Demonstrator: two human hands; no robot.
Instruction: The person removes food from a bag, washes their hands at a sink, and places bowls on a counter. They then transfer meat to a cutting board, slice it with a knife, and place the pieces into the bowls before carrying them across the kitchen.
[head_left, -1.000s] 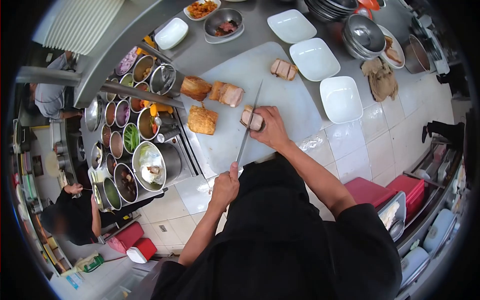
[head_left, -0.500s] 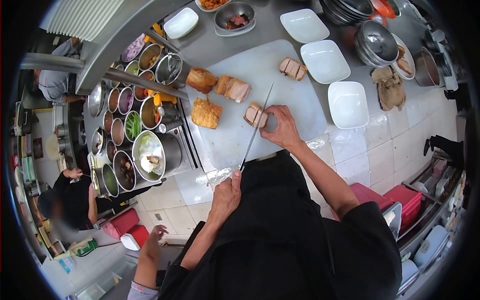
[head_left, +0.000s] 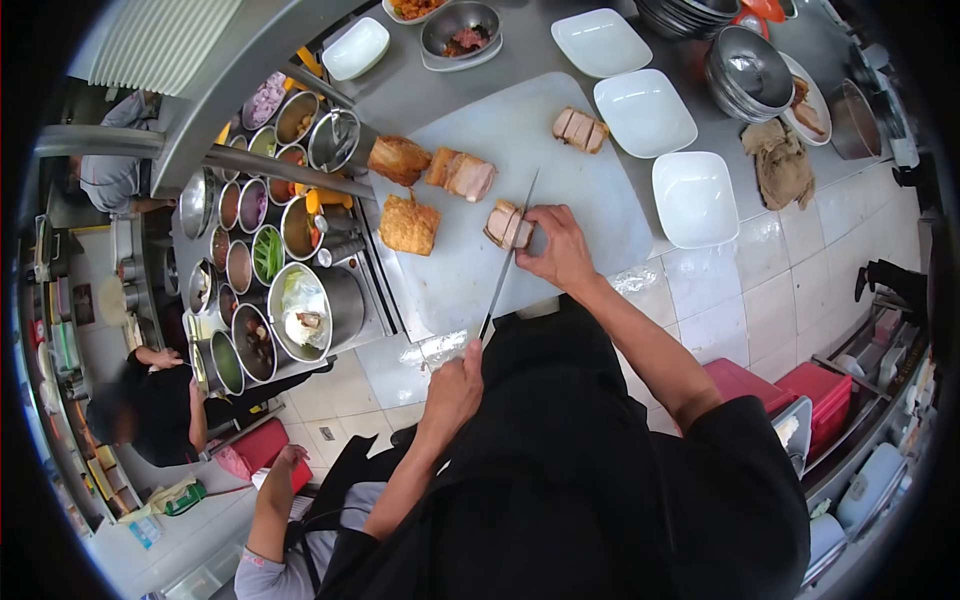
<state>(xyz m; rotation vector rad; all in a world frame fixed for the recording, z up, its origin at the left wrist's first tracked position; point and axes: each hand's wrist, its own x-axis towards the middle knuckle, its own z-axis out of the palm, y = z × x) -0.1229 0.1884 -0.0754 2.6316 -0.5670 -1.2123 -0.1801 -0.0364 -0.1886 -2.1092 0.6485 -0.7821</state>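
My left hand [head_left: 452,395] is closed around the handle of a long knife [head_left: 507,262], whose blade points away from me across the white cutting board [head_left: 590,215]. The blade lies over a partly sliced piece of roasted meat [head_left: 503,224]. On that meat's right side, my right hand [head_left: 563,248] grips it with thumb and fingers. To the left on the board are a browned chunk [head_left: 399,160], a golden-crusted chunk [head_left: 409,225] and a sliced chunk [head_left: 462,174]. Another sliced piece [head_left: 580,130] sits at the upper right.
White square dishes [head_left: 695,200] line the board's right side, with stacked metal bowls [head_left: 750,75] and a brown cloth [head_left: 778,165] beyond. Ingredient pots [head_left: 300,312] stand at the left under a metal rail. A co-worker's bare arm [head_left: 268,515] is near my left arm; others are farther left.
The board and its surroundings sit slightly higher in view. My right hand has shifted slightly over the meat's right side. The nearby co-worker's arm has moved left, and more of the torso shows.
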